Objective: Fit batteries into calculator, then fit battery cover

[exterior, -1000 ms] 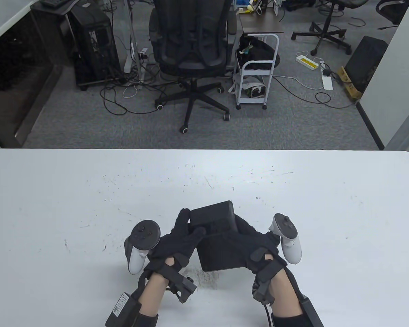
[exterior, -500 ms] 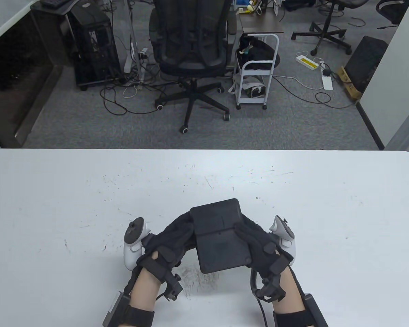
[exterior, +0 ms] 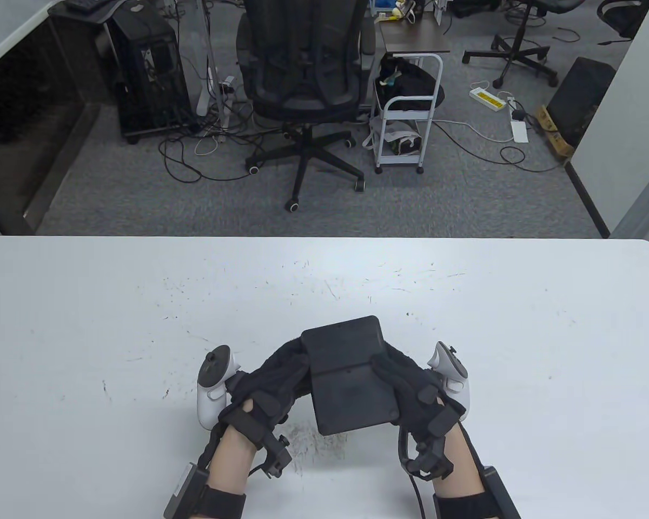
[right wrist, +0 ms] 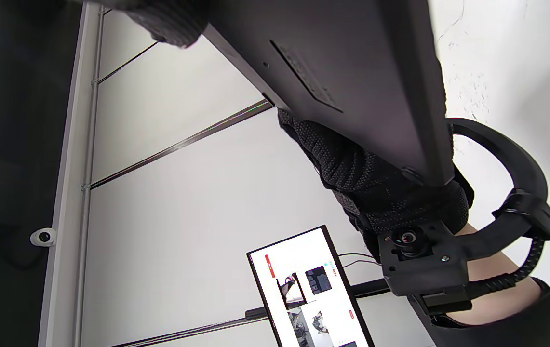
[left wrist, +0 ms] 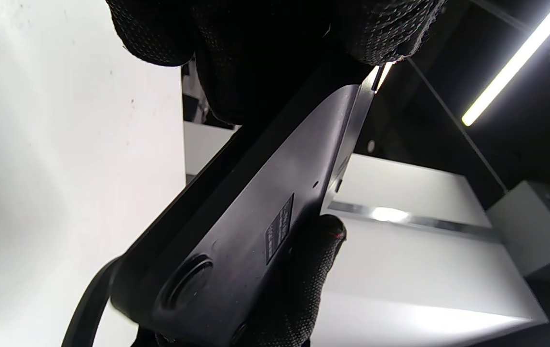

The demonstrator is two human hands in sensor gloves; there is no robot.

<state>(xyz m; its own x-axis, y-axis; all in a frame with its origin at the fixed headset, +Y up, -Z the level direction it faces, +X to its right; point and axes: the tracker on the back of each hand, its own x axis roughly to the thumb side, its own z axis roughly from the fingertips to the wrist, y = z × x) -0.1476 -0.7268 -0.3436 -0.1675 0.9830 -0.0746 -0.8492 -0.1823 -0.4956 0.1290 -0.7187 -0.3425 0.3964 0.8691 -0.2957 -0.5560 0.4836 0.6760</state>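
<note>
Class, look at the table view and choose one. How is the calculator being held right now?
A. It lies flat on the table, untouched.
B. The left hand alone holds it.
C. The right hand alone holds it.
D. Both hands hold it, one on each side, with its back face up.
D: the left hand and right hand grip opposite sides of the calculator, whose plain back faces the camera.

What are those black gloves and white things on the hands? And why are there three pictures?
Those are a person's two hands in black sensor gloves. The white things are trackers strapped to the backs, not held. One camera looks down at the white table; two small cameras sit on the wrists, so their pictures look tilted. The left hand and right hand both hold a black calculator, back side up, above the table. Nothing else on the table is visible.
</note>
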